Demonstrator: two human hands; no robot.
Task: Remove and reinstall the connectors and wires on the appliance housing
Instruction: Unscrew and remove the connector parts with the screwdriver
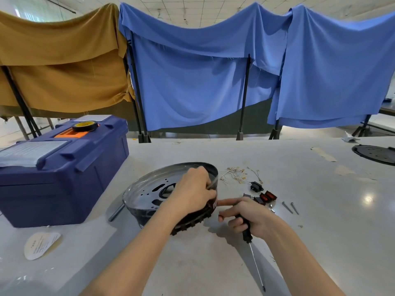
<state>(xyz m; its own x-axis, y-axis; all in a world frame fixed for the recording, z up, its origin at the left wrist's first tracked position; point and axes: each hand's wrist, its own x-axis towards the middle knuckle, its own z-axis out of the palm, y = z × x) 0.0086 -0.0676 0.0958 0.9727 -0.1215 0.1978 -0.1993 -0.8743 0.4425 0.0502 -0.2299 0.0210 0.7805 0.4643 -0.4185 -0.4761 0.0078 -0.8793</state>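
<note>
The round black appliance housing [149,189] stands tilted on the table in front of me, its shiny inner face turned up and left. My left hand [192,191] grips its right rim, fingers curled over the edge. My right hand [245,214] holds a black-handled screwdriver [248,231] whose shaft points down towards me, while its index finger stretches out and touches the housing's outer wall. Loose white wires with brass terminals [234,175] lie behind the housing. A black connector [256,186] and red rocker switches [267,197] lie to the right.
A blue toolbox [59,167] with a roll of tape [85,126] on top stands at the left. Two screws [290,207] lie right of the switches. A paper label [41,245] lies near left, a black round plate [376,154] at far right. Cloth-draped frames stand behind the table.
</note>
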